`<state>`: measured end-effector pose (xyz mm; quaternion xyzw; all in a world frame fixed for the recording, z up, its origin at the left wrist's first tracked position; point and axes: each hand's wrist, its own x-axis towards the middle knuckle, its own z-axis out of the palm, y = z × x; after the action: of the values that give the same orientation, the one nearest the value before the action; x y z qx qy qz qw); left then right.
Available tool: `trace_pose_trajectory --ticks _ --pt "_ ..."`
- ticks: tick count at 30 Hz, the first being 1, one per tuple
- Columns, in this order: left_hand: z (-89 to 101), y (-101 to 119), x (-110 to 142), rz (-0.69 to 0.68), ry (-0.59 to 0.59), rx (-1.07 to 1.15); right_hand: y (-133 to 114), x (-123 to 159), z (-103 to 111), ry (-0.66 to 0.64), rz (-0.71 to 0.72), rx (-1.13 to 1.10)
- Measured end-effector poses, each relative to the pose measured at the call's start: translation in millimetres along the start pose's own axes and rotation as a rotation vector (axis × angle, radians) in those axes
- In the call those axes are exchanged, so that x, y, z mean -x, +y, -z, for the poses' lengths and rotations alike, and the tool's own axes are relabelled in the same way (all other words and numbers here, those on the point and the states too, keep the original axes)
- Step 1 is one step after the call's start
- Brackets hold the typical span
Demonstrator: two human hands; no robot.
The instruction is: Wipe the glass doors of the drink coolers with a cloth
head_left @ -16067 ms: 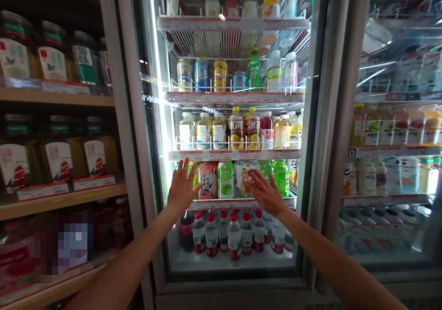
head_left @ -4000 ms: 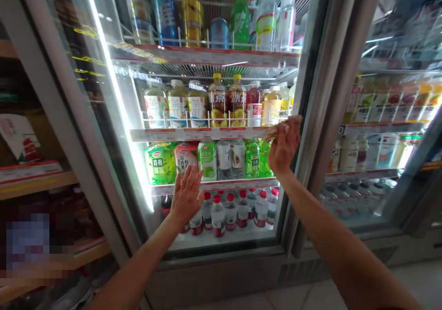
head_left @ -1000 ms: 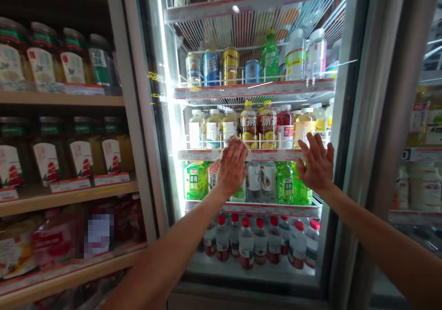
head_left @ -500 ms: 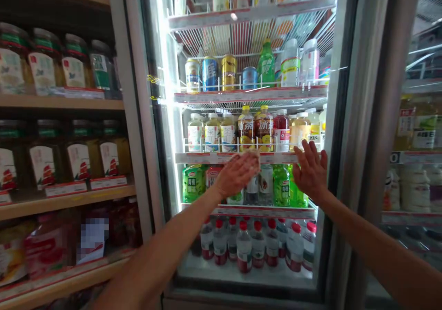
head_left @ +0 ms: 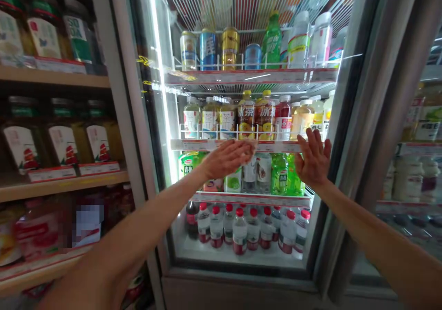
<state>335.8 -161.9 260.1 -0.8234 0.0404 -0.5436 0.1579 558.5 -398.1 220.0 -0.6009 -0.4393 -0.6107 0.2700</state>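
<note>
In the head view my left hand (head_left: pixel 229 157) lies flat against the glass door (head_left: pixel 224 266) of a lit drinks fridge, fingers together and pointing right. A thin pale cloth (head_left: pixel 253 145) shows at its fingertips, pressed under them; most of it is hidden. To the right, my right hand (head_left: pixel 314 159) rests on the same glass with its fingers spread, holding nothing. Behind the glass, level with my hands, stand tea bottles (head_left: pixel 247 116) and green drink bottles (head_left: pixel 279 174).
Wooden shelves (head_left: pixel 62 183) with jars and bottles stand on the left. Inside the fridge are drink cans (head_left: pixel 208 49) and red-capped bottles (head_left: pixel 240 231). A metal door frame (head_left: pixel 359 130) runs upright beside my right arm, with another glass-fronted fridge beyond.
The view has tilted down and shifted slightly. My left hand has slid a little left on the glass, the pale cloth still at its fingertips. My right hand stays almost in place.
</note>
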Motion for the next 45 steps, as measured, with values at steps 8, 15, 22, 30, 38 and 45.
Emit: trace_pose_trajectory --ticks 8,15,22,30,38,45 --pt "14.4 -17 -3 0.196 0.240 -0.113 -1 0 -1 0.007 -0.014 0.020" --pt "19.9 -24 12 0.109 0.153 -0.224 -1 1 -1 0.010 -0.006 0.029" --pt "-11.3 15 33 -0.349 0.014 -0.306 0 1 -1 0.007 0.000 0.010" --pt "21.5 -26 17 0.220 0.444 -0.328 1 2 -3 0.020 0.006 0.011" --pt "2.0 5 12 -0.431 -0.079 -0.255 -1 2 -1 0.022 0.004 0.021" --pt "-2.2 17 -17 -0.221 0.162 -0.262 -1 1 -3 0.024 0.001 0.010"
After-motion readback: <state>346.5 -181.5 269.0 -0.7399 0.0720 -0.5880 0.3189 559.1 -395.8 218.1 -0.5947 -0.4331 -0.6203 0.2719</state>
